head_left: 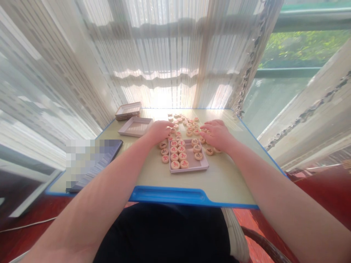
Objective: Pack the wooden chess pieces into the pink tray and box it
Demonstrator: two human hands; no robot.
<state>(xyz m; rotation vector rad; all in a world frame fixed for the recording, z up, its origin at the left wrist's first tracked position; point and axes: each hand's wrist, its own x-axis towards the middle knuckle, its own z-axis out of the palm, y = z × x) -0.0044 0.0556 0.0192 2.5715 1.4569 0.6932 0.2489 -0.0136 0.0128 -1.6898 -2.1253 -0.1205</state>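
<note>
Two hands (159,132) (218,134), grip impossible to tell, hover among round pieces (189,133) on a blue-edged table (230,179) before sunlit curtains (170,51).

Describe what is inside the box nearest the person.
The box holds eight red-marked pieces in two columns on the left and three dark-marked pieces on the right. Their undersides and whatever lies beneath are covered.

The left hand (160,131) and right hand (216,134) partly hid nearby pieces (208,151); whether either gripped one could not be told. The farthest pieces' marks were too small to read. Blocky pixels obscured the flat dark object (97,162). Both forearms (105,190) ran out of frame.
</note>
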